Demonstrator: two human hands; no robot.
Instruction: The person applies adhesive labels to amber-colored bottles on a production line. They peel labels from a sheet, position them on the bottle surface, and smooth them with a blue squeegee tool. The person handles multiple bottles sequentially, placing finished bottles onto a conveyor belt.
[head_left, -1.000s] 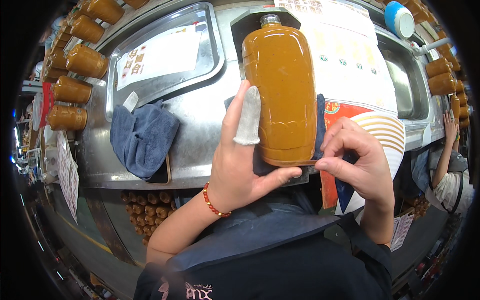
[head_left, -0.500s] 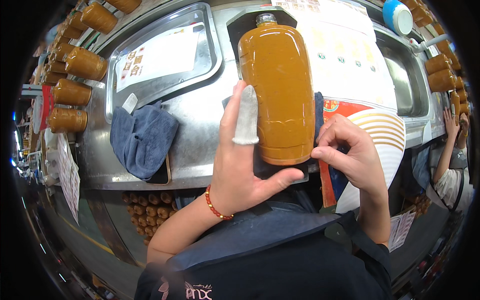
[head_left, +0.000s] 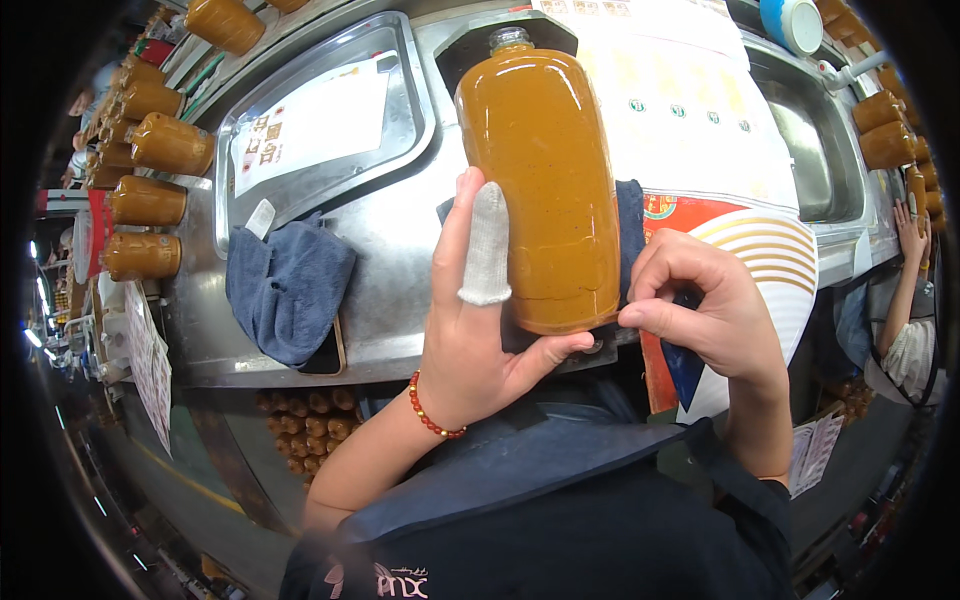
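A big flat-sided bottle (head_left: pixel 545 180) full of brown-orange contents lies with its clear glass neck pointing away from me, over a dark stand (head_left: pixel 455 60). Along its lower left side run the stretched fingers of my left hand (head_left: pixel 475 335), and the thumb bears on its bottom edge; the hand holds the bottle. A grey knitted cover (head_left: pixel 487 245) sleeves one of those fingers. My right hand (head_left: pixel 700 300) is closed in a pinch at the bottle's lower right corner. What lies between thumb and forefinger is too small to make out.
Left stand a metal tray (head_left: pixel 425 120) with a printed sheet (head_left: pixel 330 120) and a crumpled blue cloth (head_left: pixel 290 285). Printed paper (head_left: pixel 690 150) covers the bench on the right, before a sink (head_left: pixel 800 150). Several brown-filled jars (head_left: pixel 170 145) line the left; another person's arm (head_left: pixel 905 270) shows far right.
The bottle sits slightly further left in view, tilted a little more. My left thumb has come against its bottom edge. The right hand keeps its pinch at the corner.
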